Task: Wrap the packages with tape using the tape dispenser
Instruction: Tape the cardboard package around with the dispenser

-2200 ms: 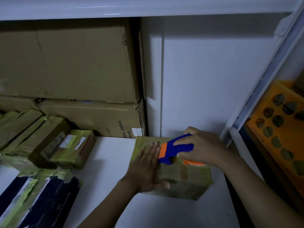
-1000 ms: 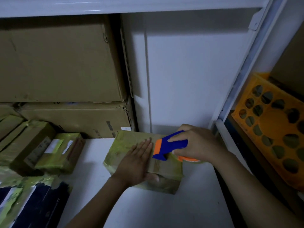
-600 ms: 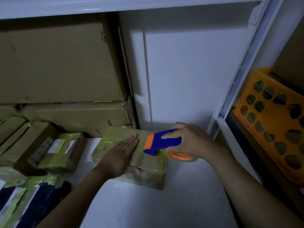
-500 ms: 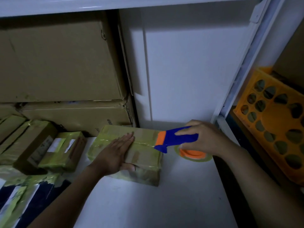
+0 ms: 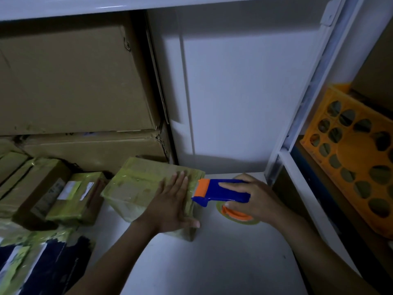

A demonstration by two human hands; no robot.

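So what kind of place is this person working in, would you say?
Likely a stockroom or parcel-packing corner: big cardboard cartons stacked on a white metal shelf, several taped packages lying beside them, and the right hand gripping a tape dispenser.

The pkg (image 5: 136, 188) under yr left hand (image 5: 172, 207), centre frame: brown cardboard w/ yellow-green clear tape over it, glossy, wrinkled. The tape dispenser (image 5: 223, 192) in yr right hand (image 5: 255, 201): smooth hard plastic, blue body, orange front, slight sheen. The tape roll (image 5: 236, 215) below it: orange plastic core, translucent yellowish film. The shelf board (image 5: 212, 262), lower centre: white, smooth, semi-matt; looks like painted metal, as does the upright (image 5: 308, 92) at right. The big boxes (image 5: 74, 81), upper left: matt brown corrugated cardboard, one corner frayed. The small pkgs (image 5: 78, 194), left: same shiny tape, white paper labels. The crate (image 5: 350, 150), right edge: orange plastic, matt, perforated.
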